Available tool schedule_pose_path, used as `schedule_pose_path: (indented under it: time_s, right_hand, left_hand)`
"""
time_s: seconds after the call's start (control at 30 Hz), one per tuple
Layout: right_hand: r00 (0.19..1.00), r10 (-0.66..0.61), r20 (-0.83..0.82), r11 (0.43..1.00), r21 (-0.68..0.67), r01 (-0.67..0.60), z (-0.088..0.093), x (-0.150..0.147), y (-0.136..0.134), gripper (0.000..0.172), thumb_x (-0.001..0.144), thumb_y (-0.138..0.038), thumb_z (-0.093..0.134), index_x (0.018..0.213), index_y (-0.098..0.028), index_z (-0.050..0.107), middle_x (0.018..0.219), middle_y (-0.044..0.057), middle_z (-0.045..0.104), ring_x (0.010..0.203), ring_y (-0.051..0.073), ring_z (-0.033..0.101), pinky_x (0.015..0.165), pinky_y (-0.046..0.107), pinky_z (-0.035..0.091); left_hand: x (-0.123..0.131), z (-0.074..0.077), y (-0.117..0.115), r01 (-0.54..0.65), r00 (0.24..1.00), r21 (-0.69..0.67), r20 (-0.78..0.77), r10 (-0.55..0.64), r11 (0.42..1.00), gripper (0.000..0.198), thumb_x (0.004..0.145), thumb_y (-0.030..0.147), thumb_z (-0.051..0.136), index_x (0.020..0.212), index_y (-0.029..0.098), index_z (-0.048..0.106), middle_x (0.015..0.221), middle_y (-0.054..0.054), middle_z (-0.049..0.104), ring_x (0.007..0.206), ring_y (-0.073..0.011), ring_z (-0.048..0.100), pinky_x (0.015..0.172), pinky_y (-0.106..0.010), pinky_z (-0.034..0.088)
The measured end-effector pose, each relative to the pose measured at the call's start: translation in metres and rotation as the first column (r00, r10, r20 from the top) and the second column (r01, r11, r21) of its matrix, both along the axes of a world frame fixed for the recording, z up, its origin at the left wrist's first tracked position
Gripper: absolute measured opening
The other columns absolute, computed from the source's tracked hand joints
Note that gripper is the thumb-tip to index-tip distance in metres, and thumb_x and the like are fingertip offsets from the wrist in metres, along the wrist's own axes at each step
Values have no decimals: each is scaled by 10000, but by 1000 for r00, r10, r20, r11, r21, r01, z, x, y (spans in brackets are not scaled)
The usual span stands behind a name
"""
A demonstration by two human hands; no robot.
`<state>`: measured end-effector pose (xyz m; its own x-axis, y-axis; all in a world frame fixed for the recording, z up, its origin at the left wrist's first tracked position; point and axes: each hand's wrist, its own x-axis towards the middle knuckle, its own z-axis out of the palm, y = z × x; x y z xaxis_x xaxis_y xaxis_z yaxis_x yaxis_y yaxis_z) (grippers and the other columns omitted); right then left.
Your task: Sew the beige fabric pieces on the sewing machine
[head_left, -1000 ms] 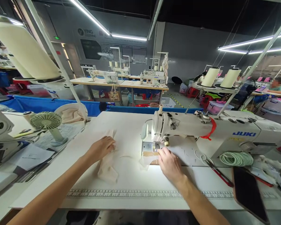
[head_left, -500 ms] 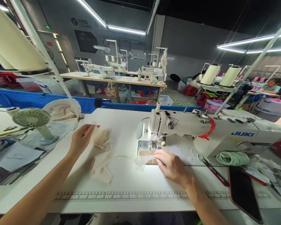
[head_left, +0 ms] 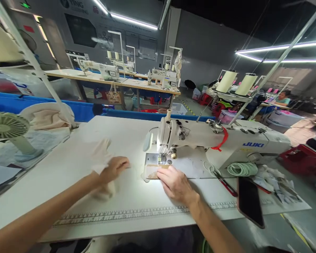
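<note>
My left hand [head_left: 117, 168] is left of the sewing machine [head_left: 197, 135], over the white table, its fingers pressed together; whatever they hold is too small to make out. Blurred beige fabric [head_left: 101, 149] lies behind and below that wrist. My right hand [head_left: 175, 182] rests with bent fingertips at the brown and clear plate [head_left: 153, 173] in front of the needle area. Its fingers are close together, and anything beneath them is hidden.
Right of the machine's needle area are scissors [head_left: 225, 184], a green cord coil [head_left: 242, 169], a phone [head_left: 250, 202] and fabric scraps [head_left: 276, 182]. A fan [head_left: 23, 140] and a fabric-filled bowl [head_left: 48, 117] stand left. A ruler strip [head_left: 137, 213] runs along the front edge.
My left hand has moved right and nearer the machine, passing over the beige fabric, which has shifted. My right hand stays by the plate. The whole view has turned slightly right.
</note>
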<state>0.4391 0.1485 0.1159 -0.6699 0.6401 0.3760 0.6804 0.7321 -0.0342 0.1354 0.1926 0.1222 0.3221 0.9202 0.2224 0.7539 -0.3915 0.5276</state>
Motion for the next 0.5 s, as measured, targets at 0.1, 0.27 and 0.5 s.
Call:
schedule_pose_path:
  time_s: [0.1, 0.27, 0.5]
  right_hand:
    - [999, 9, 42, 1000, 1, -9, 0, -5, 2, 217, 943, -116, 558, 1116, -183, 671, 1199, 80, 722, 935, 219, 560, 788, 355, 455]
    - [998, 11, 56, 999, 36, -13, -1, -10, 4, 217, 941, -125, 576, 1135, -162, 665, 1181, 80, 721, 906, 233, 534, 755, 366, 425]
    - [998, 7, 55, 999, 43, -9, -1, -11, 3, 186, 932, -142, 597, 1103, -164, 665, 1069, 59, 723, 850, 225, 506, 733, 364, 396]
  left_hand:
    - [-2, 21, 13, -24, 988, -108, -155, 7, 994, 338, 866, 432, 431, 591, 237, 460, 521, -3, 546, 506, -176, 492, 533, -295, 307]
    - [52, 40, 3, 181, 983, -251, 77, -167, 951, 213, 861, 412, 457, 758, 241, 530, 635, -4, 684, 542, -173, 559, 569, -294, 370]
    - [93, 9, 21, 158, 982, -270, 142, -123, 950, 217, 767, 437, 459, 704, 243, 531, 700, -27, 659, 686, -217, 623, 640, -324, 461]
